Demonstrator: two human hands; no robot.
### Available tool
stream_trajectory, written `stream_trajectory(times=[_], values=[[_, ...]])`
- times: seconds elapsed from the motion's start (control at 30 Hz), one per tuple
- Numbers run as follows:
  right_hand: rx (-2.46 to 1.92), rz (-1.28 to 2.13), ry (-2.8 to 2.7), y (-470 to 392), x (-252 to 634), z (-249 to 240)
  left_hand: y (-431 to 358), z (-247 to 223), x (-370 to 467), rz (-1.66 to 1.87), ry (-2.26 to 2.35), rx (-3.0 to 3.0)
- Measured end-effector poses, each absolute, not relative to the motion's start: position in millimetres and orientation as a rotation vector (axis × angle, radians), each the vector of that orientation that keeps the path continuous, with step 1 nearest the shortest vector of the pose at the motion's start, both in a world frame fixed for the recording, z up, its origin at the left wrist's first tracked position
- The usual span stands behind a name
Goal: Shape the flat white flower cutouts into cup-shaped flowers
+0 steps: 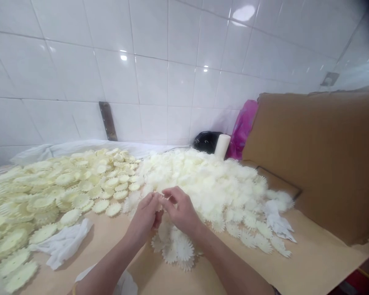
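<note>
My left hand (147, 215) and my right hand (181, 209) meet at the fingertips over the middle of the work surface. Both are closed in a pinch; what sits between the fingers is too small and hidden to name. Just below them lies a small heap of white toothed discs (178, 248), shaped like flowers. Behind and to the right of my hands spreads a large pile of similar white discs (199, 176). On the left is a broad pile of thicker, yellowish toothed discs (80, 186), several with a small hole in the centre.
Brown paper (313, 262) covers the table. A large cardboard box (320, 159) stands at the right. Crumpled white cloths (64, 243) lie on the paper. Against the tiled wall (153, 82) are a white cylinder (222, 146), a black bag (206, 141) and a magenta bag (243, 127).
</note>
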State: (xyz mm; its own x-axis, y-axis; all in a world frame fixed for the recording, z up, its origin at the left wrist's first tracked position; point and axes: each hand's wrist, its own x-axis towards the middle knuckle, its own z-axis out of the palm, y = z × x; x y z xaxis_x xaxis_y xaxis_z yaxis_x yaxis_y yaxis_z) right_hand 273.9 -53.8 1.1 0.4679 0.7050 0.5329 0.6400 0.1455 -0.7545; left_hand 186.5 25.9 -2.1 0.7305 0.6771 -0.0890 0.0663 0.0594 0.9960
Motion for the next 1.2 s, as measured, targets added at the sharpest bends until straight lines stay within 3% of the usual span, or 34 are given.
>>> stream_trajectory(times=[0.57,0.8,1.0,1.2], values=[[-1.418,0.371,-0.972,-54,281,-3,33,-8,189,0.709,0.66,1.407],[-1.485,0.485,-1.158,-57,284,-2,31,-7,186,0.673,0.66,1.56],[-1.424,0.548,-1.158,-59,283,4,32,-8,187,0.526,0.557,1.262],[-1.515,0.33,-1.139,-58,280,1,28,-1,186,0.436,0.439,0.974]])
